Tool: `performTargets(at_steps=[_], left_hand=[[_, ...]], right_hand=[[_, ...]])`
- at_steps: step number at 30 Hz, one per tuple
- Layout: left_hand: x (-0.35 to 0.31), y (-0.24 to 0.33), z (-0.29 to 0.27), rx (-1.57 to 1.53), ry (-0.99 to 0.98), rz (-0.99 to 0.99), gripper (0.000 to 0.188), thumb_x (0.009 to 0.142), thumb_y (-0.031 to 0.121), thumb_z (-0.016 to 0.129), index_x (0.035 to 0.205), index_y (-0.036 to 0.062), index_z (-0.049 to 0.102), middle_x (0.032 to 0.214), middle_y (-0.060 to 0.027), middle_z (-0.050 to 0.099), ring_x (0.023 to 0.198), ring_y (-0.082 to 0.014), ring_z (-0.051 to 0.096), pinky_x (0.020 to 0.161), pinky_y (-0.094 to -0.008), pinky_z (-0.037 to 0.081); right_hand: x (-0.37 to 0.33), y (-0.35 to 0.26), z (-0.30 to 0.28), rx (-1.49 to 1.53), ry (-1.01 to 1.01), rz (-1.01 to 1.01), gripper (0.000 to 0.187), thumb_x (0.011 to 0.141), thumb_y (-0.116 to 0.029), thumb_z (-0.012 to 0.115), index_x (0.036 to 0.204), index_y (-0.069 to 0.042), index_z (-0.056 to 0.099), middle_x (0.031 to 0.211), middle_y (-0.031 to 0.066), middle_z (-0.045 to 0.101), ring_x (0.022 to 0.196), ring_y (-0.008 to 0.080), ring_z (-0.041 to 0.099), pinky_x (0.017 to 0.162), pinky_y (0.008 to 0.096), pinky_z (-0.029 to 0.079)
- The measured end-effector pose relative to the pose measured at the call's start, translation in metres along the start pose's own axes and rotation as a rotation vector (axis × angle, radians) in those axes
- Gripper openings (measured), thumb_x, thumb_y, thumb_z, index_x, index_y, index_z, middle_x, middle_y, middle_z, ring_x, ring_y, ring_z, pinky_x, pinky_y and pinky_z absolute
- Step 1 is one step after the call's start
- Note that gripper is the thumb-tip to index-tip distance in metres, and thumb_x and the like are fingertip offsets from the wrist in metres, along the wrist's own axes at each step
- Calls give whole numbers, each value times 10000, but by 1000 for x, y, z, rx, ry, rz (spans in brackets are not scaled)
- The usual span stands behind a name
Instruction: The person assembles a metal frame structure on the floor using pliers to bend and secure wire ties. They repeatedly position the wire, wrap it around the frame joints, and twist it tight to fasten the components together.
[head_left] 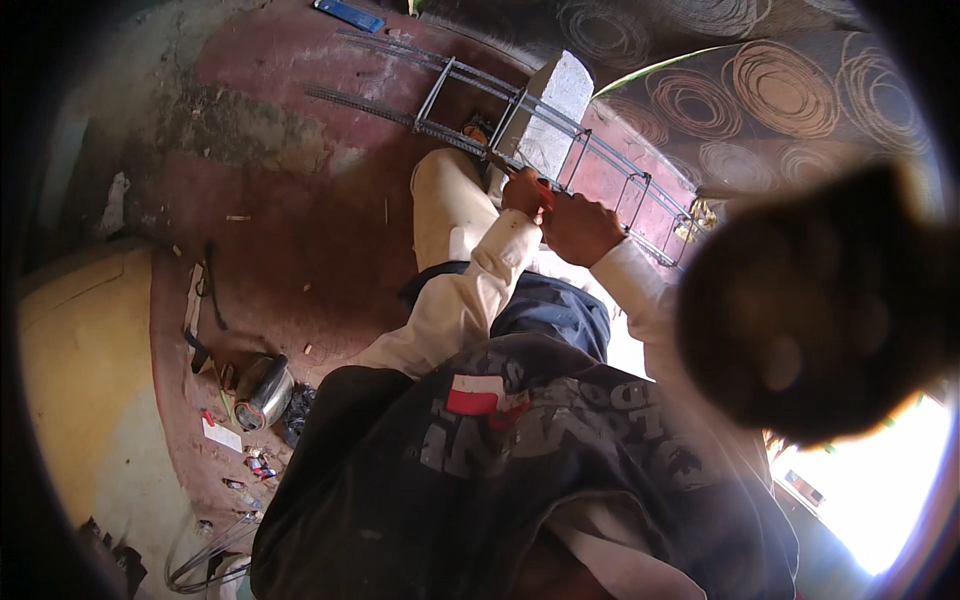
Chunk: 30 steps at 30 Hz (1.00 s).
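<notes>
Left hand (521, 193) and right hand (586, 229) are held close together, with fingers curled in. A red handle is seemingly grasped by the right; what is gripped by the left cannot be told. Around them, a reddish floor (300, 225) is spread, mostly to the left of the left hand. Well ahead and to the right of the right hand, a dark sheet (740, 150) patterned with coiled circles is seen. Directly in front of both hands is set a steel rebar cage (521, 95), its long axis slanted from far left of the left hand to near right of the right hand. Its nearer long bar (360, 106) is met at the fingers, the left hand being the closer to the square stirrups (434, 94) on the left. Just beyond the left hand, a pale concrete block (565, 85) is crossed by the bars. Behind and left of that hand, well apart, a metal pot (265, 395) is left lying. Between the hands, only a red-handled tool (546, 195) is partly shown; its head is hidden.
</notes>
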<state>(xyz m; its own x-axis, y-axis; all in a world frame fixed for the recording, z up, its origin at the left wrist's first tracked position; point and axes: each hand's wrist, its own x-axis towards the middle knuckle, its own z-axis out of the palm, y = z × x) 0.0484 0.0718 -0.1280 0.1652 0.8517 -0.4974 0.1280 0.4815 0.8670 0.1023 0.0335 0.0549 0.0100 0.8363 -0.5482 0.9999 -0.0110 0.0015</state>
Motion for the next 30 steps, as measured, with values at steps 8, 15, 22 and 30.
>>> performTargets(at_steps=[8,15,22,30], left_hand=[[1,-10,-9,-60,-170,-112,321,808,398,633,803,77,616,804,-122,679,704,-289,656,629,-417,519],[-8,10,-39,-1271,-608,-264,303,851,403,599,784,109,563,730,-91,592,732,-224,582,694,-385,476],[11,23,-12,-1525,-493,-422,262,901,255,461,672,129,436,632,-48,492,569,-197,522,541,-363,451],[-1,60,8,-1355,0,-611,141,893,175,481,776,105,446,624,-27,472,587,-198,532,525,-351,459]], right_hand=[[7,11,39,233,162,-104,388,903,-319,517,1047,39,473,807,269,623,750,433,641,670,538,509],[25,-4,22,1775,-607,225,266,931,-287,582,966,-27,538,739,88,607,597,204,613,520,344,513],[10,4,-39,-69,60,-147,324,835,-308,636,907,6,605,751,150,647,681,260,663,640,440,530],[17,7,-36,-239,-16,-89,261,788,-183,618,939,29,637,877,185,682,851,293,685,735,429,542]])
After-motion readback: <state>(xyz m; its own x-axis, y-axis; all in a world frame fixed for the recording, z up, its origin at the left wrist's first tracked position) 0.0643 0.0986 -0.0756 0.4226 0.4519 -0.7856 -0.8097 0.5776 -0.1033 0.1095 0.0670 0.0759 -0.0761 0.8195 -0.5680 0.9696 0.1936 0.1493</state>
